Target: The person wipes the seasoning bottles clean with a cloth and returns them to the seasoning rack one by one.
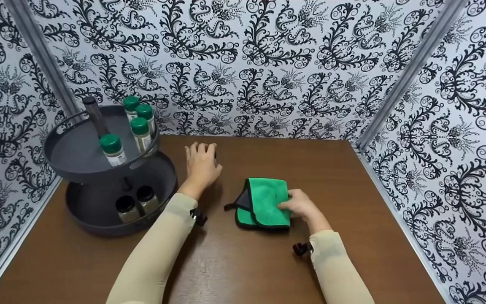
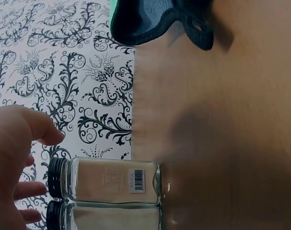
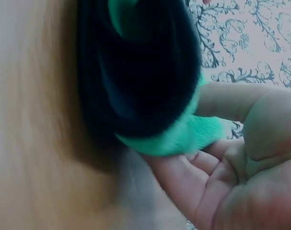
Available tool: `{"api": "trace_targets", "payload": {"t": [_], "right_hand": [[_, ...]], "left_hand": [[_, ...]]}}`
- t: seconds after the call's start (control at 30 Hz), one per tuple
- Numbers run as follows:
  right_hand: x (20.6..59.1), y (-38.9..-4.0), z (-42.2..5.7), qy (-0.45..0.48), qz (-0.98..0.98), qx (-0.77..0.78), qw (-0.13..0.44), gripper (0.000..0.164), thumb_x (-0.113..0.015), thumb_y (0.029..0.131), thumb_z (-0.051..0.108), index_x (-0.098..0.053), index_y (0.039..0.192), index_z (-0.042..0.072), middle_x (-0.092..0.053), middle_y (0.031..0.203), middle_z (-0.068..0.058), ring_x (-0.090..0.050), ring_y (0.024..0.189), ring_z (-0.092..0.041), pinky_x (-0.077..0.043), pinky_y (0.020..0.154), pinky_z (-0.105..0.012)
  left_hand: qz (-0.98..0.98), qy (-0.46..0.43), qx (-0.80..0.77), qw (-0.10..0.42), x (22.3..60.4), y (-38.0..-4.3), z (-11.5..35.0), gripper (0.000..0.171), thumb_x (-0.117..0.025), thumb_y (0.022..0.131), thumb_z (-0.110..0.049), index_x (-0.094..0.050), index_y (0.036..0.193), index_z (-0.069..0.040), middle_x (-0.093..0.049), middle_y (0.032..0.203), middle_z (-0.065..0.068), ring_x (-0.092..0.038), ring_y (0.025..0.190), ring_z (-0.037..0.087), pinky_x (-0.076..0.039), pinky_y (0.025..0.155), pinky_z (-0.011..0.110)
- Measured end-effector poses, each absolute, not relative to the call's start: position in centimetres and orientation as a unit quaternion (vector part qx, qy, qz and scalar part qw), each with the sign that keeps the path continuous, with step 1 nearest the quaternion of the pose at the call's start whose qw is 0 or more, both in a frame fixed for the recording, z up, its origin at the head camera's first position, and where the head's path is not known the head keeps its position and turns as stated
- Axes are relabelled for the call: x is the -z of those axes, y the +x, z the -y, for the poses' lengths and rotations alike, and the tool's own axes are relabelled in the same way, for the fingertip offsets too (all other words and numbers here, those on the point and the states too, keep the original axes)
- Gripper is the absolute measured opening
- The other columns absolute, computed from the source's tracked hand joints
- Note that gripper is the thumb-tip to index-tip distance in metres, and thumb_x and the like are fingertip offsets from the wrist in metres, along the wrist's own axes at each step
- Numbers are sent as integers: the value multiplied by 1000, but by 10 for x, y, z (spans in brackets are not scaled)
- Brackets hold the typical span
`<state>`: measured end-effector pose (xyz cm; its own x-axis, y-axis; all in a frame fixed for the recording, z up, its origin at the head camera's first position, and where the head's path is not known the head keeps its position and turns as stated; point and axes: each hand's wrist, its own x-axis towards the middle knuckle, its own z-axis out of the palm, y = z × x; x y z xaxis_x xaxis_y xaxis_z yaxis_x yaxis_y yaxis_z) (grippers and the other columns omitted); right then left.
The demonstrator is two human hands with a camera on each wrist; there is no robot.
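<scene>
My right hand (image 1: 302, 205) pinches the right edge of a folded green cloth (image 1: 268, 200) with black trim, thumb on top. The right wrist view shows the green cloth (image 3: 203, 134) between the fingers and thumb of that hand (image 3: 222, 172). Farther back on the left, my left hand (image 1: 203, 162) is spread over two glass jars, which it almost wholly hides in the head view. In the left wrist view, a jar (image 2: 107, 179) with a black lid and a barcode label stands beside a second jar (image 2: 111, 216). The left hand's fingers (image 2: 32, 190) are near the lids; contact is unclear.
A two-tier dark grey round tray (image 1: 78, 162) stands at the left. Several green-capped jars (image 1: 111, 145) are on its upper tier, and two black-capped jars (image 1: 147, 200) sit on the lower one. Patterned walls (image 1: 268, 84) enclose the brown table (image 1: 226, 261).
</scene>
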<state>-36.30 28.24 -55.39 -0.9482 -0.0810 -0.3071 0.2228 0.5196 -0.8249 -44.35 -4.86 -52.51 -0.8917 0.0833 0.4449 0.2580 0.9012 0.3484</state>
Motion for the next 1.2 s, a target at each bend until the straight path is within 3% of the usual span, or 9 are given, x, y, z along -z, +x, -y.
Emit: {"api": "trace_targets", "payload": {"t": [0.17,0.37,0.47,0.63,0.73,1.0,1.2], "right_hand": [[535,-361,-291,54,-908,398,123,57,-80,93,19,-61,142,-4,-73,116,-21,-71,80,-23,-62,74,-37],[512,-354,-288,43,-921,384,49,49,-77,95,23,-66,138,3,-77,115,-18,-75,91,-30,-62,79,-43],[512,-350,-276,10,-886,459,73,45,-75,95,15,-67,137,3,-78,106,-17,-75,85,-32,-62,76,-43],[526,-345,-250,-38,-858,501,107,40,-75,92,11,-70,130,3,-78,96,-13,-71,74,-19,-60,69,-33],[532,-342,-240,-50,-855,504,116,37,-76,91,13,-72,127,4,-78,98,-11,-74,76,-18,-63,71,-33],[532,-337,-233,-52,-851,509,118,33,-77,91,12,-73,123,5,-76,97,-11,-73,77,-18,-64,73,-34],[533,-340,-231,-54,-845,518,123,31,-75,92,10,-73,122,2,-78,96,-12,-72,74,-17,-62,70,-31]], "left_hand": [[968,-74,172,170,521,-448,50,68,-82,88,-33,-56,147,-12,-60,143,23,-40,149,52,-15,129,71],[972,-80,158,155,518,-451,52,65,-80,90,-29,-55,148,-12,-60,144,24,-42,147,52,-17,128,72],[975,-85,145,142,520,-454,53,66,-79,92,-26,-53,151,-13,-59,147,24,-41,149,52,-17,127,73],[979,-89,135,125,523,-459,53,56,-73,98,-20,-56,151,-14,-60,147,23,-38,151,53,-17,126,75],[976,-95,140,135,524,-460,52,47,-70,100,-18,-61,146,-14,-63,143,22,-42,149,53,-18,126,75],[966,-124,148,171,524,-456,53,42,-76,95,-20,-68,136,-12,-70,133,20,-54,138,46,-17,130,67],[938,-154,198,238,520,-448,50,39,-85,89,-18,-74,125,-11,-73,120,17,-60,131,40,-20,131,62]]}}
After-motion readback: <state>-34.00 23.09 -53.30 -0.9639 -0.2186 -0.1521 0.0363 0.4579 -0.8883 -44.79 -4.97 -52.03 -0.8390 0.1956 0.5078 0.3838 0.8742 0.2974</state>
